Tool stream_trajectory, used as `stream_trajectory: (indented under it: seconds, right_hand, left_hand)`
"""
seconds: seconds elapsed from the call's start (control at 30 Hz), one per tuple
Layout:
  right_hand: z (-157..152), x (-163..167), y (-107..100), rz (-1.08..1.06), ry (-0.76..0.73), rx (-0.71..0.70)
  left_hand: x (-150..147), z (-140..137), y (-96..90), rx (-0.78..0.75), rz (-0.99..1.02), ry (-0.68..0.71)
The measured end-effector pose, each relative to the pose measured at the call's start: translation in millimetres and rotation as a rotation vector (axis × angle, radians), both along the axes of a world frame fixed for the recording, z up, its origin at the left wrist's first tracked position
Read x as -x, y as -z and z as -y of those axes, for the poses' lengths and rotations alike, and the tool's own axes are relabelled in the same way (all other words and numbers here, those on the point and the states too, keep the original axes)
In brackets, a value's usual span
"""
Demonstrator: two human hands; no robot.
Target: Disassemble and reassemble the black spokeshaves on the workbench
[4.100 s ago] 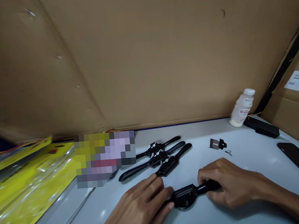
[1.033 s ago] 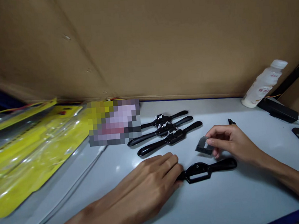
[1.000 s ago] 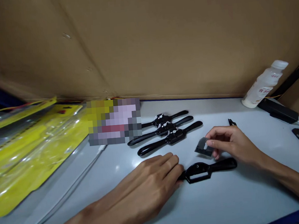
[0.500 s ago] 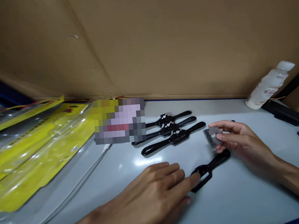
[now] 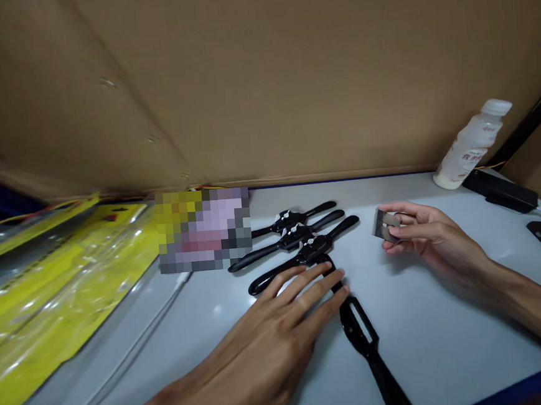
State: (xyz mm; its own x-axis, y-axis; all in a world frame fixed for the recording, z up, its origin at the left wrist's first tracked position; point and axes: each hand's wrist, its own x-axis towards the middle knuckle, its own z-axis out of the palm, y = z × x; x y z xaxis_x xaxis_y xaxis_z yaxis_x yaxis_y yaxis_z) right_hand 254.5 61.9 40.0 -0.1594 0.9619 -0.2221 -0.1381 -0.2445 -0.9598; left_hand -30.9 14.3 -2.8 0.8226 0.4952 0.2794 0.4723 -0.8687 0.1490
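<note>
We pinch a metal blade (image 5: 378, 226) above the table (image 5: 453, 331).
Our right hand (image 5: 437, 236) grips it; our left hand (image 5: 287, 323), fingers outstretched, touches the far handle (image 5: 325, 258) of a black frame (image 5: 352, 332) lying there.

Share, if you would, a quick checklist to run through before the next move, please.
1. Blade held in the right hand: ok.
2. Left hand touching the loose black frame: ok.
3. Left hand gripping that frame firmly: cannot tell, thumb hidden.
4. Blade apart from the frame: ok.
5. Frame clear of the nearest tool: cannot tell, its far end is right beside it.
6. Bottle apart from both hands: ok.
</note>
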Motion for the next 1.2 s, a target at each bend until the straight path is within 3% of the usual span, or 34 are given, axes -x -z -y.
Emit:
stream_trajectory:
  seconds: [0.4, 0.57, 1.2]
  right_hand:
    - [3.7, 2.2, 2.6, 0.121, -0.115, 0.050]
    - [2.8, 2.3, 7.2, 0.126, -0.162, 0.073]
    - [2.9, 3.0, 13.6, 0.190, -0.212, 0.003]
  left_hand:
    - [-3.9, -2.7, -12.3, -0.009, -0.002, 0.009]
    - [-5.1, -2.9, -10.1, -0.035, -0.001, -0.048]
    - [-5.8, 1.3, -11.6, 0.045, -0.010, -0.050]
